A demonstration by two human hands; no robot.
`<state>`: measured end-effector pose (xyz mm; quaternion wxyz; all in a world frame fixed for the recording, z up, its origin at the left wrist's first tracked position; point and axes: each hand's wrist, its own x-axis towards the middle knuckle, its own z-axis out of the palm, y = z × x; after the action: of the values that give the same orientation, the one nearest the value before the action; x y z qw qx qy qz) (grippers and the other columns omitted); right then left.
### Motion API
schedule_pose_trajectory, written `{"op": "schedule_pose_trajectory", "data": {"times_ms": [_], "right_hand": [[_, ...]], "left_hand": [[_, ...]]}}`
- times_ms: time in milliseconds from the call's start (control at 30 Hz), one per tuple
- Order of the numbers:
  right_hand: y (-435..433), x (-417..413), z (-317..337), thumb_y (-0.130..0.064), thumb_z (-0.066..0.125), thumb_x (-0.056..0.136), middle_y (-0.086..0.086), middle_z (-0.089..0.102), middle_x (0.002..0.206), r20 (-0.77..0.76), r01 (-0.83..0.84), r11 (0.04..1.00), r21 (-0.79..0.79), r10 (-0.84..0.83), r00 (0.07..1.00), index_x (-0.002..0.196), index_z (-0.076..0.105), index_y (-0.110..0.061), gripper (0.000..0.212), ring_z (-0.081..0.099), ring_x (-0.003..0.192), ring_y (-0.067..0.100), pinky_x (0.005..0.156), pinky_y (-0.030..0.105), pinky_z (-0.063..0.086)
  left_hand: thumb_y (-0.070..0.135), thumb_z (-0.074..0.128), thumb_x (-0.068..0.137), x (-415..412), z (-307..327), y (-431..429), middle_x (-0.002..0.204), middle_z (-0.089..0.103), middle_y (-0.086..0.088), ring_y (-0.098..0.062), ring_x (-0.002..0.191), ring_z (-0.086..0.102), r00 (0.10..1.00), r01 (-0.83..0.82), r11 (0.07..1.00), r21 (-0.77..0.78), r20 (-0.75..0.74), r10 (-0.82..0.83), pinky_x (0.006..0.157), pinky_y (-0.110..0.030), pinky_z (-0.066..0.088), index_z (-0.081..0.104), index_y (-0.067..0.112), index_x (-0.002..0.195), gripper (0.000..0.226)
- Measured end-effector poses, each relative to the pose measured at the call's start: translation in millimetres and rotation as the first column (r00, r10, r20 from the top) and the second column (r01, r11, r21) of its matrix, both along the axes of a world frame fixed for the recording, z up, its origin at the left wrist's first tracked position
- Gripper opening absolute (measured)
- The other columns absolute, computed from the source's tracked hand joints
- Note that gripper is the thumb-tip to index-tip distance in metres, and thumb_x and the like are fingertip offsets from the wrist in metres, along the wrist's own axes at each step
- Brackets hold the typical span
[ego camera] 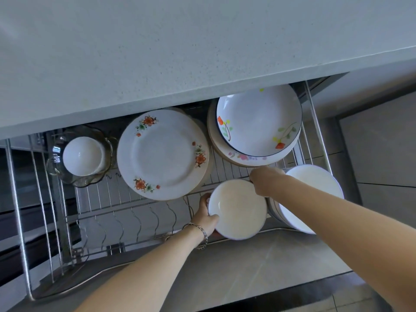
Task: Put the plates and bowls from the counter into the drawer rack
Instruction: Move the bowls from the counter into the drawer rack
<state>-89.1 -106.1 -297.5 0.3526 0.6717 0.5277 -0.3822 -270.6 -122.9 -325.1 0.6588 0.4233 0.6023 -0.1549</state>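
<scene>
**Grey counter [157, 52] overhead, both hands on a cream bowl [237, 209] at the drawer rack [144, 206]**

Speckled grey stone fills the upper half of the view, and the wire rack stands pulled out beneath its edge.

The left hand [206, 216] has its fingers curled round the left rim of the cream bowl, with the thumb laid on the near edge. The right hand [265, 181] grips the far right rim, knuckles up and fingers bent over the edge. Both hands hold the bowl mouth up, over the front right part of the rack. Whether its base touches the wire cannot be told. A chain bracelet [200, 230] sits on the left wrist, and both bare forearms reach in from the bottom of the view.

Just beside the bowl on the right, partly under the right forearm, is a stack of white plates [315, 183]. Behind the bowl lies a blue-rimmed deep plate [258, 120] painted with flowers, resting on a larger plate with pink flowers [243, 157]. To the left of those lies a flat floral plate [162, 154] with orange blooms, on top of other plates. At the far left a ruffled glass bowl [56, 158] holds a small white bowl [83, 156]. Wavy upright wire dividers [137, 219] run along the front left of the rack. Grey floor tiles [382, 143] show at the right.
</scene>
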Motion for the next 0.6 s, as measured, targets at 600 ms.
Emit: {"op": "schedule_pose_trajectory", "data": {"times_ms": [600], "right_hand": [[-4, 2, 51, -0.019, 0.038, 0.096, 0.009, 0.061, 0.121, -0.103, 0.017, 0.978, 0.206, 0.005, 0.995, 0.12, 0.059, -0.018, 0.032, 0.058, 0.111, 0.03, 0.092, 0.035, 0.047]], "left_hand": [[0.032, 0.036, 0.097, -5, 38, 23, 0.126, 0.057, -0.009, -0.022, 0.091, 0.058, 0.843, 0.53, 0.836, 0.141, -0.196, -0.501, 0.081, -0.033, 0.049, 0.022, 0.015, 0.146, 0.053]]}}
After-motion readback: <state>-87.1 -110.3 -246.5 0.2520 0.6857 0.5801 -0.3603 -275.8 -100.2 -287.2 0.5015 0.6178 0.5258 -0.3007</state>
